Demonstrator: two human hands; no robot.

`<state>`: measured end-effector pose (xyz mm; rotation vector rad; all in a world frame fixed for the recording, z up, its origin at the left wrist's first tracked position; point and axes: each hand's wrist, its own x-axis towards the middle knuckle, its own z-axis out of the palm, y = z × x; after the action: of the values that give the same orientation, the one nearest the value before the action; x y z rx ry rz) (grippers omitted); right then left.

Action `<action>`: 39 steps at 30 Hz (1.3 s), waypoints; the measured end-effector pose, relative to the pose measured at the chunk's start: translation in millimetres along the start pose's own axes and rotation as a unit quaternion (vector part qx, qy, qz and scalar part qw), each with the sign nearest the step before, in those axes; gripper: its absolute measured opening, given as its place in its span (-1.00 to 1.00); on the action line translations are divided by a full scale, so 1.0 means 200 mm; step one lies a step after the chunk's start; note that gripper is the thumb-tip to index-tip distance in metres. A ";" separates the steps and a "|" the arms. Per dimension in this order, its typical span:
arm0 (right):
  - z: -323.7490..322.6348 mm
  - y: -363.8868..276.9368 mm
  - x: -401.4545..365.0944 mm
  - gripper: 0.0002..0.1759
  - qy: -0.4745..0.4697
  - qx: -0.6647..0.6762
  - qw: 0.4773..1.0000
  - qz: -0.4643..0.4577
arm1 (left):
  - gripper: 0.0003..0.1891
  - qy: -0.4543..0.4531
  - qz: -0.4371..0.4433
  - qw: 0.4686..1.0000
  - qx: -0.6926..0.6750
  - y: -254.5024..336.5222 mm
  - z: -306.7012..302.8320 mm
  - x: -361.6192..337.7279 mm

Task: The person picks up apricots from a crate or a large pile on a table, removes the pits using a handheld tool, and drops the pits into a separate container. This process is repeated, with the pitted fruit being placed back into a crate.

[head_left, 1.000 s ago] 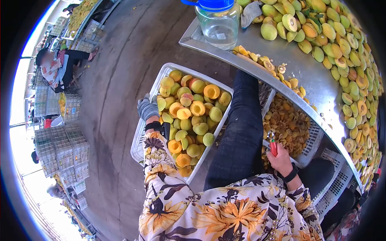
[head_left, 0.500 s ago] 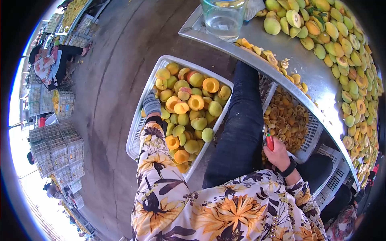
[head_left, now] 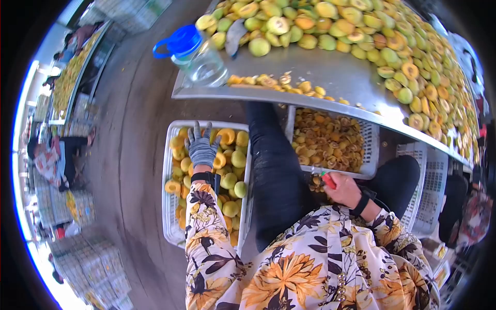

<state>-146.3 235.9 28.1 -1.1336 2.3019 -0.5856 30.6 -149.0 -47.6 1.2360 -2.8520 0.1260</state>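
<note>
My left hand [head_left: 201,149], in a grey glove, lies spread over the upper part of a white crate [head_left: 169,206] full of yellow-green fruit [head_left: 230,208], some of it halved. Its fingers point away from me and grip nothing visible. My right hand [head_left: 343,189] is bare and closed around the red handle of a small tool [head_left: 328,180]. It is just below a second white crate [head_left: 370,150] filled with small cut fruit pieces [head_left: 325,138]. The far end of the tool is too small to make out.
A metal table [head_left: 330,64] crosses ahead, bearing heaped fruit [head_left: 413,72], a clear jug with blue lid [head_left: 204,64] and a grey glove [head_left: 236,37]. Stacked crates [head_left: 93,263] and a seated person [head_left: 59,160] are at left. Another person [head_left: 473,217] is at the right edge.
The view has swung, bringing the jug's blue lid into sight. My left hand has moved from the crate's left side onto the fruit, fingers now spread. My right hand still holds the red-handled tool.
</note>
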 end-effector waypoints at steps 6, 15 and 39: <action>-0.03 0.05 -0.14 -0.71 0.071 0.043 0.996 -0.042 | -0.35 -0.106 -0.015 0.994 0.022 0.19 0.14 -0.12; -0.03 0.20 -0.16 -0.73 0.058 0.030 0.998 0.007 | -0.39 -0.142 -0.051 0.988 0.018 0.16 0.27 -0.08; -0.15 0.08 -0.09 -0.71 0.040 0.057 0.997 0.027 | -0.33 -0.063 -0.018 0.986 -0.152 0.08 0.06 -0.10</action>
<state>-164.7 263.1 47.5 -1.0073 2.3260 -0.7435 32.7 -125.1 -61.6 1.2696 -2.8062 -0.3875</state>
